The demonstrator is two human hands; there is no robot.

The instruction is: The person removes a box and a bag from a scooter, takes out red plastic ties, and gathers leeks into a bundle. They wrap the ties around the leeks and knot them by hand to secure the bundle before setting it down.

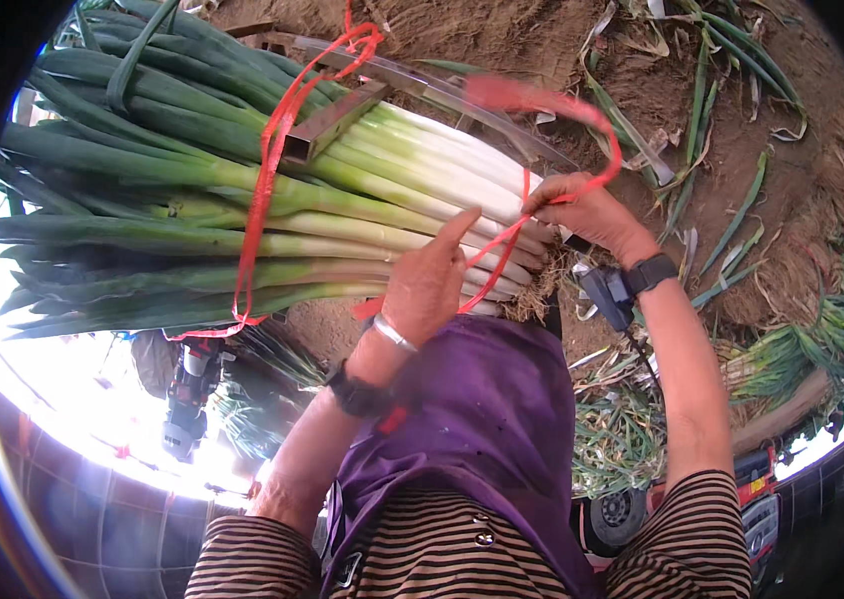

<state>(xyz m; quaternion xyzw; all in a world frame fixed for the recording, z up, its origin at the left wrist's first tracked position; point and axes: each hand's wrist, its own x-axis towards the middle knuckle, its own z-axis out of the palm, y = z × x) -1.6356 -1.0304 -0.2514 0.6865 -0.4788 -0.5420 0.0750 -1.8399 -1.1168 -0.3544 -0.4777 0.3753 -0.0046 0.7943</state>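
A thick bundle of long green onions [372,190] lies across in front of me, leaves to the left, white stems and roots to the right. Red plastic tying strap [256,235] loops around its leafy part, and another length crosses over itself at the white ends. My right hand [582,215] pinches this strap near the roots, and a blurred loop of it swings above. My left hand [426,290] lies against the stems with its index finger stretched out and its other fingers curled. The strap runs into this hand and comes out beyond it; the exact grip is partly hidden.
A metal frame bar [337,120] juts over the bundle, with a clear curved strip [442,95] behind it. Loose leaves [742,210] litter the soil. More green onions [792,354] lie at the right. A purple apron [462,399] covers my front; a wheeled vehicle [617,514] shows below.
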